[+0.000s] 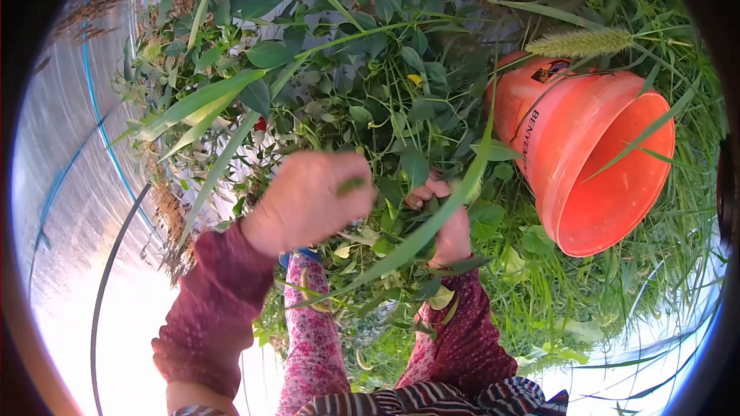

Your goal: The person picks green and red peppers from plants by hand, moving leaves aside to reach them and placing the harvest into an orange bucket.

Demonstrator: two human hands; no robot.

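Observation:
My left hand (312,199), blurred by motion, is closed over the leafy plants, with something small and green between its fingers that I cannot make out. My right hand (441,212) reaches in among the stems, partly covered by leaves and a long grass blade (432,227); its fingers are bent around something hidden in the foliage. Green leafy plants (370,108) spread in front of both hands. A small red fruit (260,123) shows among the leaves above my left hand.
An orange bucket (543,131) lies tilted in the grass at the right, its mouth toward me. A fuzzy seed head (582,43) hangs above it. Plastic sheeting (69,177) with a blue line and a dark hose (104,270) runs along the left.

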